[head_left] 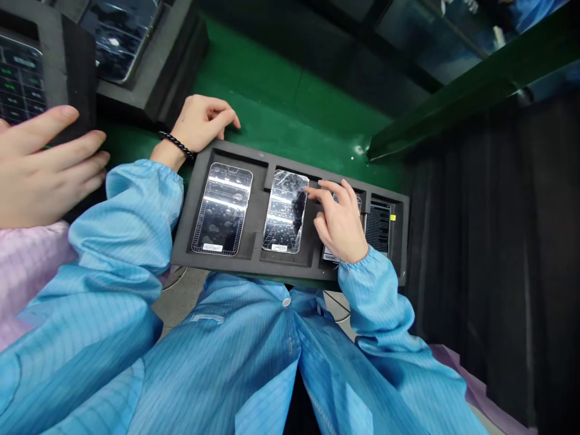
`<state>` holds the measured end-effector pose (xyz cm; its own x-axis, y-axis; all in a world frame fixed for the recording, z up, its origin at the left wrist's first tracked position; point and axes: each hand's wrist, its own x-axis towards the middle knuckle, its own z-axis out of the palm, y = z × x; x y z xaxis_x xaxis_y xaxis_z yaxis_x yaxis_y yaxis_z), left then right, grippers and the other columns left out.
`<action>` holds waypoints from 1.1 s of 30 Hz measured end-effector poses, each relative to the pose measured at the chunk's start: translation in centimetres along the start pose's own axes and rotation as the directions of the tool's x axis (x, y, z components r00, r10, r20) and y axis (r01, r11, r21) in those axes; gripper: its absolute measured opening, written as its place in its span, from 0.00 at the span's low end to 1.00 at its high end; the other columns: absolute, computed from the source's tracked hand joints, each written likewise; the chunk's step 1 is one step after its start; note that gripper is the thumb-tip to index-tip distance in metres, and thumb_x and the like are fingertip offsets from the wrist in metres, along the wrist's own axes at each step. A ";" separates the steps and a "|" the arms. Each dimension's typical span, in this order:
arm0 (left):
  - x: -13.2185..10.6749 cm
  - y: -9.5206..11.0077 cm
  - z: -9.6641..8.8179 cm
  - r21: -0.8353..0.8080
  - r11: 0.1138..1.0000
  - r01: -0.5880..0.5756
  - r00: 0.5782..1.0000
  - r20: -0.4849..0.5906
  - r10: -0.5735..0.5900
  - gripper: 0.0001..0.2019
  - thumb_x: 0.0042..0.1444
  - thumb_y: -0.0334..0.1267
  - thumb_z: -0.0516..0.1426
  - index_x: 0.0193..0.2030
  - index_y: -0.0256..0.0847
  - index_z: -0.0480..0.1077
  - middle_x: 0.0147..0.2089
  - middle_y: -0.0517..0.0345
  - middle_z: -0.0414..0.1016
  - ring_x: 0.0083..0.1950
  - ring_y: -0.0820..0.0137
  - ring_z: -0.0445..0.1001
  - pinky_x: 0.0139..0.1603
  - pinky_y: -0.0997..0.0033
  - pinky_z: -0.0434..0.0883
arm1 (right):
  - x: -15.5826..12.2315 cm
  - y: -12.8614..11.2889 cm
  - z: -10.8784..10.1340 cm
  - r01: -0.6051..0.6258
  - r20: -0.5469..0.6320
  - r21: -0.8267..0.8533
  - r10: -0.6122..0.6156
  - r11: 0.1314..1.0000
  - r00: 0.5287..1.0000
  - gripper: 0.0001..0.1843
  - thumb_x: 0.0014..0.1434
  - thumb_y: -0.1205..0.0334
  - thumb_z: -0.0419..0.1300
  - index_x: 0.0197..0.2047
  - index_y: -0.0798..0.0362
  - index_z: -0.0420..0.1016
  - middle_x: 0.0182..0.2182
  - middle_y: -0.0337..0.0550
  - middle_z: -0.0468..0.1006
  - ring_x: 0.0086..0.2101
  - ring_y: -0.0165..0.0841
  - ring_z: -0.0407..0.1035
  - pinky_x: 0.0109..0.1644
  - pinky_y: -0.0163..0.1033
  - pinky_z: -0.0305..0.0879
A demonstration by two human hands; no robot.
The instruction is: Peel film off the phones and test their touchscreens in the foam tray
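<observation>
A black foam tray with several compartments lies in front of me, a phone in each. My right hand is over the third compartment, fingers apart and holding nothing. Its index fingertip is at the right edge of the second phone, whose screen shows bubbly, wrinkled film. Below that hand, a third phone is mostly hidden. The leftmost phone has a dark screen with a grid border; the rightmost phone shows lines of text. Beyond the tray's far left corner, my left hand rests with fingers curled in, empty.
At the left, another person's hand rests by a second foam tray holding a phone with a lit grid. Behind it another phone sits in foam. The bench is green; a black curtain hangs at the right.
</observation>
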<state>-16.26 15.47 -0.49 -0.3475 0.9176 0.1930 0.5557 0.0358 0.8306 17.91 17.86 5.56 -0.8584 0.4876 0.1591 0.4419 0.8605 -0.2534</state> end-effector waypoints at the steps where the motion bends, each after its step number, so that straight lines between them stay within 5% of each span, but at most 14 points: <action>1: 0.0 -0.1 0.0 0.003 1.000 0.003 1.000 0.003 -0.003 0.13 0.58 0.39 0.54 0.33 0.36 0.79 0.16 0.64 0.65 0.20 0.77 0.63 0.27 0.76 0.60 | 0.6 0.4 0.2 -0.016 0.004 -0.006 0.016 1.000 1.000 0.26 0.56 0.74 0.48 0.57 0.51 0.65 0.50 0.45 0.79 0.61 0.45 0.63 0.73 0.60 0.46; 12: 0.0 -0.1 0.1 0.019 1.000 -0.004 1.000 -0.003 0.004 0.12 0.58 0.38 0.54 0.33 0.37 0.79 0.16 0.64 0.65 0.19 0.77 0.64 0.26 0.77 0.60 | 1.1 1.2 1.2 0.026 0.027 -0.036 -0.025 0.999 0.999 0.23 0.55 0.75 0.48 0.53 0.51 0.66 0.47 0.46 0.79 0.60 0.45 0.64 0.72 0.63 0.48; 19: 0.0 -0.2 0.1 0.008 0.999 -0.037 0.999 -0.007 0.037 0.13 0.59 0.36 0.54 0.33 0.34 0.79 0.15 0.65 0.65 0.19 0.78 0.64 0.27 0.79 0.60 | -0.8 -1.6 0.7 0.153 0.105 0.038 -0.156 0.987 0.982 0.28 0.55 0.77 0.47 0.58 0.55 0.67 0.45 0.46 0.80 0.59 0.45 0.65 0.72 0.63 0.50; 28: 0.0 0.0 0.1 0.016 1.000 -0.015 1.000 -0.006 0.015 0.14 0.59 0.36 0.53 0.34 0.33 0.79 0.16 0.65 0.64 0.20 0.79 0.64 0.32 0.76 0.64 | -3.6 -5.8 1.2 0.322 0.140 0.167 -0.346 0.932 0.928 0.22 0.56 0.76 0.48 0.51 0.56 0.72 0.52 0.46 0.80 0.59 0.42 0.66 0.72 0.61 0.53; 33: 0.0 0.1 0.1 0.019 1.000 -0.009 1.000 -0.004 0.009 0.14 0.59 0.37 0.53 0.34 0.33 0.79 0.15 0.65 0.64 0.20 0.79 0.63 0.32 0.76 0.65 | -3.7 -6.1 0.9 0.362 0.148 0.237 -0.401 0.902 0.904 0.21 0.55 0.75 0.48 0.49 0.55 0.71 0.49 0.45 0.81 0.58 0.40 0.67 0.73 0.58 0.51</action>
<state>-16.15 15.49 -0.45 -0.3455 0.9162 0.2030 0.5730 0.0346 0.8188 18.18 10.68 5.66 -0.9919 0.0734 0.1038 0.0263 0.9176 -0.3967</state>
